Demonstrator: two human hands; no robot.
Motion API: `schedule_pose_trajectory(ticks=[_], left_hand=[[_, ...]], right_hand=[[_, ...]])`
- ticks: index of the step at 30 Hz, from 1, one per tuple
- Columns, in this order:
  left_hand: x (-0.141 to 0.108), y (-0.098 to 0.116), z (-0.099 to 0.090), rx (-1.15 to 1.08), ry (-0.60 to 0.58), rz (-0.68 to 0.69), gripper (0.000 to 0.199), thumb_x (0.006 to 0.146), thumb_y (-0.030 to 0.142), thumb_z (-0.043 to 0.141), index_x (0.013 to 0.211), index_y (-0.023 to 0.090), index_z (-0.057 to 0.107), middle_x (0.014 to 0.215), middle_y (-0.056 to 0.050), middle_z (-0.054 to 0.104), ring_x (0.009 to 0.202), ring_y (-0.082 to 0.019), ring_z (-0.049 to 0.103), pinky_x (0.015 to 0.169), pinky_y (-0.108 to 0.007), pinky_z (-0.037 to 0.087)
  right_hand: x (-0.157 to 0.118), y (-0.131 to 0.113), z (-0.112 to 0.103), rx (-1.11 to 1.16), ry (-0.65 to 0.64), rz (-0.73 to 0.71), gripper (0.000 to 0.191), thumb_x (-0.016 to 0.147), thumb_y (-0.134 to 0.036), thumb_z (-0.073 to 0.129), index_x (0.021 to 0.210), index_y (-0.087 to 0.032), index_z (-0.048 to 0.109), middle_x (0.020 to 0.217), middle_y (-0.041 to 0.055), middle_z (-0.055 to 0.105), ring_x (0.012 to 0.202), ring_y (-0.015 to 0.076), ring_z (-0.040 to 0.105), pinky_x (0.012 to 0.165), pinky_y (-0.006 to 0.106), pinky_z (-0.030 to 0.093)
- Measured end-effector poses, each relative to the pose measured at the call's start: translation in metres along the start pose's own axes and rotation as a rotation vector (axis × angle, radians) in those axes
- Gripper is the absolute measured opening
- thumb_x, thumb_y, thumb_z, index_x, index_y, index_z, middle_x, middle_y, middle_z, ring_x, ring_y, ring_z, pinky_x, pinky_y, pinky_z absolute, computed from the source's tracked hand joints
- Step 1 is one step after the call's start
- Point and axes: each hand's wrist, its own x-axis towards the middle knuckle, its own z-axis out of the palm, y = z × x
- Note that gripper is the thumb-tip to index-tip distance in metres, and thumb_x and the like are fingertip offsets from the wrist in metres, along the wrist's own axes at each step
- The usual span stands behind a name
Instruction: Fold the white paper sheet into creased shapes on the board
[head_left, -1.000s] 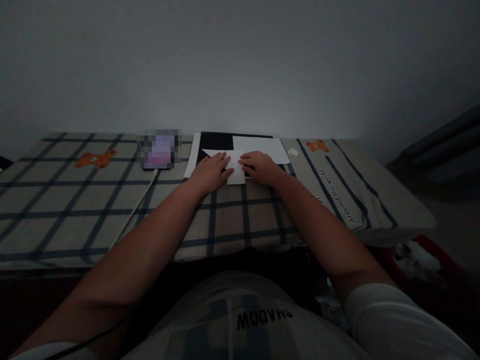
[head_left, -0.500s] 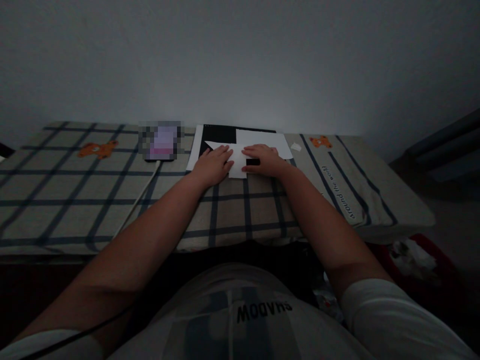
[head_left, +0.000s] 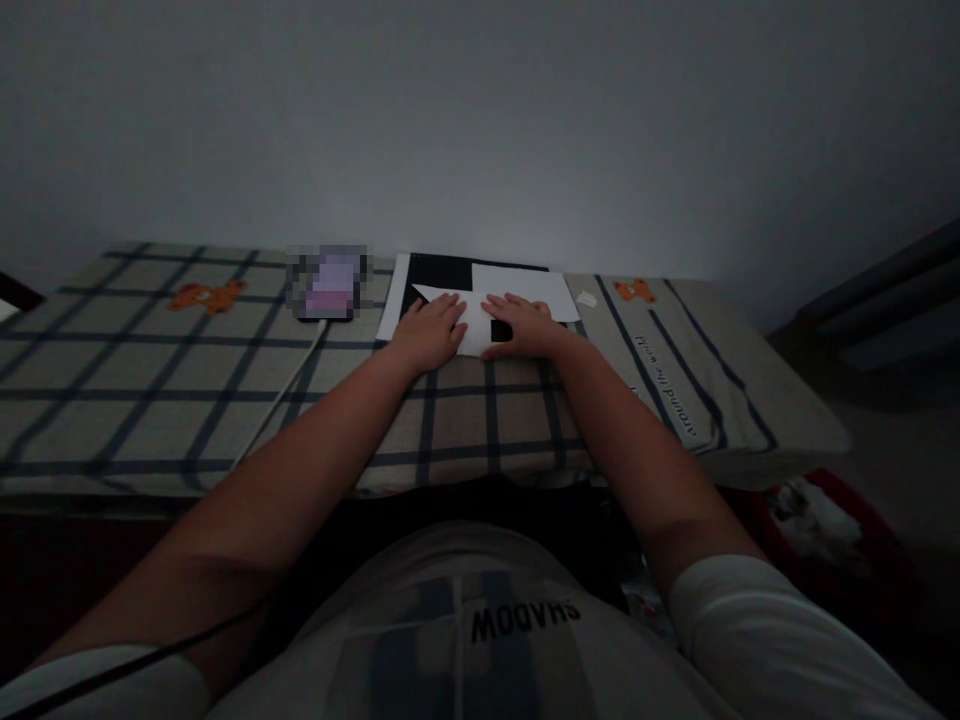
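Note:
A folded white paper (head_left: 471, 328) lies at the middle of the cloth-covered table, with a pointed flap toward the left. Flat on its left part rests my left hand (head_left: 430, 332), fingers spread. My right hand (head_left: 523, 325) presses on the right side with its fingers stretched out, and its thumb sits at the paper's lower right corner. Under both hands is a black sheet with a white margin (head_left: 394, 300). Another white sheet (head_left: 525, 285) lies on it behind my right hand. My palms hide part of the paper.
A phone (head_left: 330, 285) with a blurred screen and a white cable (head_left: 281, 398) lies to the left. A small white scrap (head_left: 586, 299) is at the right. The wall (head_left: 480, 130) stands behind the table. A red bin (head_left: 832, 520) with crumpled tissue is below right.
My right thumb has moved down to the paper's lower corner, and the near edge of the paper now looks rounded. The left hand stays almost in place; the view has shifted slightly.

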Motion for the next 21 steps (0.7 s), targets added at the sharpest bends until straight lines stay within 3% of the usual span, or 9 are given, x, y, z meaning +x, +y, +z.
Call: schedule_pose_trajectory(ticks=[4,7,15,21], left_hand=[[-0.0018,0.0007,0.0004,0.010,0.007,0.002,0.056,0.105,0.034,0.033,0.155,0.012,0.043,0.165,-0.016,0.038,0.154,-0.027,0.032,0.126,-0.054,0.022],[-0.0019,-0.0004,0.0016,0.010,0.013,0.005,0.056,0.106,0.034,0.032,0.156,0.012,0.043,0.165,-0.016,0.038,0.154,-0.027,0.032,0.126,-0.054,0.023],[-0.0013,-0.0006,0.0015,0.028,-0.004,-0.011,0.056,0.106,0.036,0.032,0.156,0.014,0.042,0.165,-0.014,0.038,0.154,-0.026,0.033,0.126,-0.053,0.022],[-0.0018,0.0010,-0.0004,0.057,-0.009,-0.005,0.057,0.106,0.035,0.030,0.156,0.012,0.042,0.166,-0.014,0.037,0.154,-0.026,0.032,0.126,-0.052,0.024]], right_hand=[[0.0039,0.0035,0.0023,0.067,0.083,0.012,0.058,0.098,-0.056,0.056,0.149,-0.029,0.056,0.163,0.0079,0.043,0.152,0.0349,0.035,0.121,0.062,0.026],[0.0061,0.0046,0.0034,0.079,0.137,0.011,0.050,0.100,-0.050,0.056,0.145,-0.030,0.060,0.159,0.0083,0.048,0.149,0.0337,0.041,0.119,0.061,0.029],[0.0032,0.0019,-0.0014,0.031,-0.019,0.012,0.085,0.084,-0.062,0.072,0.158,-0.030,0.043,0.168,0.0078,0.032,0.156,0.0387,0.025,0.123,0.064,0.022],[0.0007,-0.0010,-0.0042,0.000,-0.109,0.005,0.104,0.078,-0.069,0.073,0.164,-0.029,0.029,0.172,0.0071,0.020,0.159,0.0393,0.014,0.125,0.063,0.018]])
